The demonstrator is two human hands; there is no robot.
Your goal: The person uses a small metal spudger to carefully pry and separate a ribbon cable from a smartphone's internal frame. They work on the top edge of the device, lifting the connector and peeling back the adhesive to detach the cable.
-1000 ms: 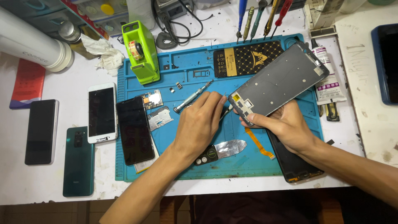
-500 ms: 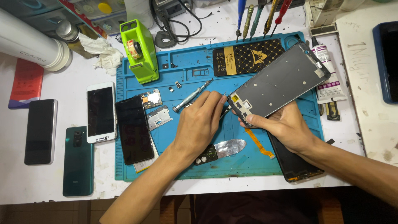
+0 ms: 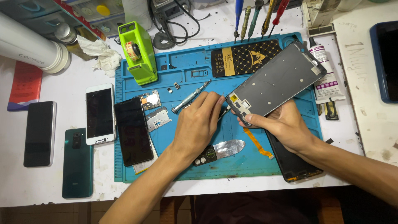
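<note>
Grey metal fills the middle of your view: the phone frame is tilted up off the blue mat, with its lower corner pinched in your right hand. The fingers of that hand are clamped on the frame's lower edge, thumb on top. Your left hand sits just beside that corner, its fingers drawn together around a thin tool, whose tip meets the frame's yellow-marked corner; most of the tool is hidden under the hand. A silver screwdriver lies on the mat just above your left hand. Below your wrist rests a shiny metal pry tool, and an orange ribbon cable lies near it under the right hand. A dark phone lies at the mat's left edge, beside small circuit parts. Off the mat on the white table lie a white phone, a green phone and a black phone. A bright green tape dispenser stands at the mat's upper left corner, and a black battery lies near the top edge.
</note>
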